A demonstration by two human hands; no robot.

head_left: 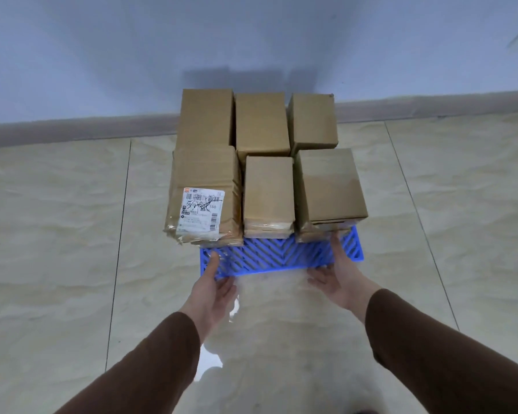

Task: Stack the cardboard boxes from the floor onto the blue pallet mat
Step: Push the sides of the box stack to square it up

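Observation:
Several brown cardboard boxes stand packed together on the blue pallet mat [281, 258], in two rows. The front left box [205, 174] carries a white shipping label. A narrower box [268, 189] is in the front middle and a wider one [329, 183] at the front right, each lying on lower boxes. Only the mat's near strip shows. My left hand [216, 291] grips the mat's near left corner, thumb on top. My right hand [338, 279] grips the near right edge, thumb on top beside the right box.
Beige floor tiles [57, 234] spread on all sides. A grey baseboard [72, 131] and a pale blue wall stand directly behind the boxes. Both my arms wear brown sleeves.

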